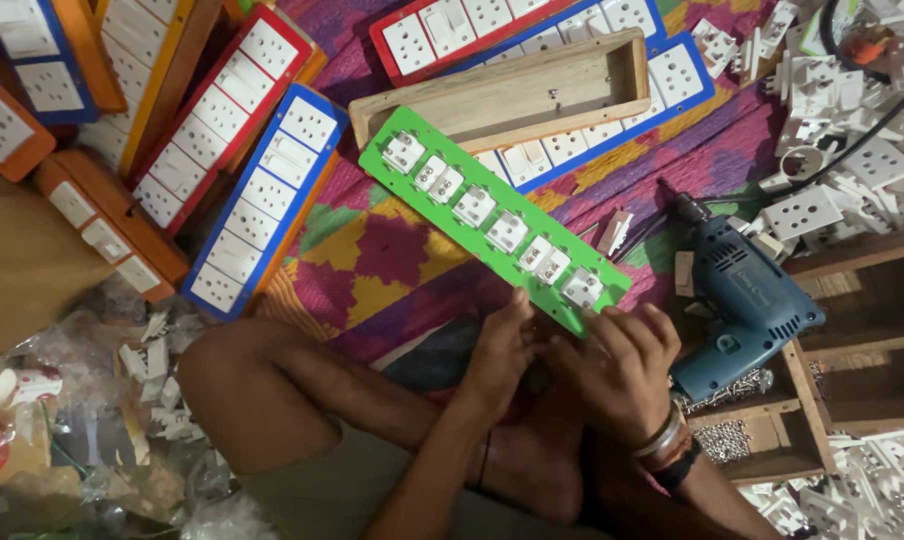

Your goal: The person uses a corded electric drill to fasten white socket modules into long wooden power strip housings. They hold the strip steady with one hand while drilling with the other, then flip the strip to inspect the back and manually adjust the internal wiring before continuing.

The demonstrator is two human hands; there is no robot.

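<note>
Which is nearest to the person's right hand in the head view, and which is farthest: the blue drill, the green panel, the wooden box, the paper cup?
From the right hand:
1. Green panel, touching its fingertips.
2. Blue drill, just to its right.
3. Wooden box, above, beyond the panel.
4. Paper cup, far left on the floor.

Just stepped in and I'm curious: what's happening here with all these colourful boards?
A person sitting on a patterned cloth holds the near end of a green panel with white switch parts, left hand and right hand both on it. A blue electric drill lies beside them, an open wooden box beyond.
</note>
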